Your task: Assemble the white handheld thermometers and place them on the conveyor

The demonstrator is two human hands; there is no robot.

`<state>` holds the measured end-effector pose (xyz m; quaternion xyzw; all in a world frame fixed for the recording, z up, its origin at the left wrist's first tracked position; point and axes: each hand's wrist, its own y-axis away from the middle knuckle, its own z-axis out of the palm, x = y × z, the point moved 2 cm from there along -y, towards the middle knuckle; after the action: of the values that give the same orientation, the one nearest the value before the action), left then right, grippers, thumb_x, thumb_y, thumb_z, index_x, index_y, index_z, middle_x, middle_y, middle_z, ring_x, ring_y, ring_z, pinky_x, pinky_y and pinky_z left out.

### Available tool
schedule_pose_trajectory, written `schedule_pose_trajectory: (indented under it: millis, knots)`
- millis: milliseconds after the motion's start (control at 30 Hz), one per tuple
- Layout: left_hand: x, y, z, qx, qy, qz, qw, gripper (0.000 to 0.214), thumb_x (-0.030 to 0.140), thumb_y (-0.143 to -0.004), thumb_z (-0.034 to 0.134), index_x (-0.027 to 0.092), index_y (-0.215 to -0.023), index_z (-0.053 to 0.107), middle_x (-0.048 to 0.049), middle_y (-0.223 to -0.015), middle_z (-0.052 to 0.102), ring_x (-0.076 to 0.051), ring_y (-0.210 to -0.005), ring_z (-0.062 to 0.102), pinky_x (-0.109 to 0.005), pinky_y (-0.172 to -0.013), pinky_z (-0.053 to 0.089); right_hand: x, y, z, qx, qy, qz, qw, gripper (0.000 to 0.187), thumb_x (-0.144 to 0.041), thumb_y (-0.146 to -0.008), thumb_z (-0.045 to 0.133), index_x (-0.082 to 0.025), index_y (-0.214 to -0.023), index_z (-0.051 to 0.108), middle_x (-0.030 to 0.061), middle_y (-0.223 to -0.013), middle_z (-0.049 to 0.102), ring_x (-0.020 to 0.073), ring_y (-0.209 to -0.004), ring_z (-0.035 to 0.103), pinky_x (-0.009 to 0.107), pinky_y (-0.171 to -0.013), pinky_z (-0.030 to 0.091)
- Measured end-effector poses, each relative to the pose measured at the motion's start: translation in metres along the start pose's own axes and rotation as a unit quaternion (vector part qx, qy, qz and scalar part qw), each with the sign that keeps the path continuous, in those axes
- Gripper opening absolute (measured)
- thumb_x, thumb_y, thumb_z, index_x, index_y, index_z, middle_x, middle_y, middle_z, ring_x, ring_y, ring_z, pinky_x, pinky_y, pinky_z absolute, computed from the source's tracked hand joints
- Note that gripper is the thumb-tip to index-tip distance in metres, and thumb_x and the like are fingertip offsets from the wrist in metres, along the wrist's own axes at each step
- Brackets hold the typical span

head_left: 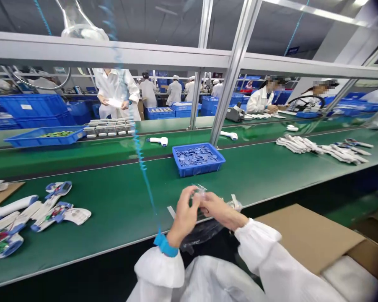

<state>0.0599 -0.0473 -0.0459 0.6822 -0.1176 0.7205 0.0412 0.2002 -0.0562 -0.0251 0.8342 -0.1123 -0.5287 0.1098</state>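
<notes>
My left hand [185, 216] and my right hand [218, 208] meet above the near edge of the green bench. Their fingers are closed around a small clear plastic piece [201, 191], whose exact kind I cannot make out. A blue wrist strap [167, 245] with a coiled cord circles my left wrist. Beneath the hands, a crinkled clear plastic bag [203, 235] hangs at the bench edge, partly hidden by my wrists. Just beyond them stands a blue tray [199, 169] full of small flat blue parts.
Opened white-and-blue device housings [58, 214] lie at left. White housings [302, 144] are piled at right. A cardboard box [305, 237] stands by my right arm. Metal posts [231, 71] rise behind the tray. Across the line, a person [116, 90] holds a white item.
</notes>
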Motion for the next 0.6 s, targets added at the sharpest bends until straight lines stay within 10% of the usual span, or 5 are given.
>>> schedule_pose_trajectory:
  millis: [200, 267, 400, 500, 600]
  knots:
    - [-0.011, 0.064, 0.054, -0.061, -0.059, 0.056, 0.995, 0.04, 0.046, -0.105, 0.035, 0.025, -0.092, 0.065, -0.0131, -0.102, 0.067, -0.029, -0.105, 0.063, -0.049, -0.102, 0.05, 0.024, 0.092, 0.023, 0.022, -0.306, 0.002, 0.952, 0.03, -0.049, -0.074, 0.059, -0.021, -0.086, 0.06, 0.0084, -0.09, 0.067, 0.0258, -0.092, 0.068, 0.036, -0.073, 0.056]
    - [-0.018, 0.09, 0.068, -0.179, -0.088, 0.063, 0.978, 0.043, 0.036, -0.103, 0.032, 0.023, -0.122, 0.069, -0.0167, -0.134, 0.064, -0.031, -0.134, 0.054, -0.052, -0.122, 0.037, 0.046, 0.109, 0.03, 0.108, -0.434, 0.091, 0.89, 0.029, -0.05, -0.076, 0.064, -0.023, -0.08, 0.059, 0.0095, -0.091, 0.069, 0.0284, -0.097, 0.069, 0.038, -0.073, 0.058]
    - [-0.029, 0.124, 0.075, -0.434, -0.149, -0.046, 0.887, 0.083, 0.023, -0.09, 0.045, 0.014, -0.167, 0.018, -0.0087, -0.174, 0.008, -0.025, -0.162, 0.003, -0.041, -0.136, 0.004, 0.094, 0.129, 0.043, 0.239, -0.51, 0.243, 0.79, 0.042, -0.065, -0.084, 0.064, -0.023, -0.08, 0.063, 0.0097, -0.086, 0.07, 0.0255, -0.087, 0.071, 0.036, -0.07, 0.06]
    - [-0.024, 0.125, 0.054, -0.463, -0.158, -0.069, 0.869, 0.093, 0.028, -0.089, 0.052, 0.008, -0.167, 0.007, -0.009, -0.172, -0.01, -0.025, -0.16, -0.012, -0.043, -0.136, 0.0, 0.115, 0.125, 0.039, 0.227, -0.419, 0.243, 0.845, 0.044, -0.065, -0.091, 0.06, -0.021, -0.083, 0.063, 0.0057, -0.076, 0.066, 0.0179, -0.063, 0.063, 0.03, -0.052, 0.052]
    - [-0.017, 0.111, 0.02, -0.352, -0.169, -0.058, 0.919, 0.084, 0.035, -0.095, 0.052, 0.013, -0.167, 0.014, -0.0096, -0.174, -0.001, -0.028, -0.162, -0.002, -0.053, -0.135, 0.007, 0.119, 0.098, 0.037, 0.176, -0.322, 0.245, 0.897, 0.037, -0.051, -0.099, 0.06, -0.017, -0.087, 0.062, -0.0013, -0.069, 0.057, 0.0085, -0.048, 0.046, 0.022, -0.043, 0.039]
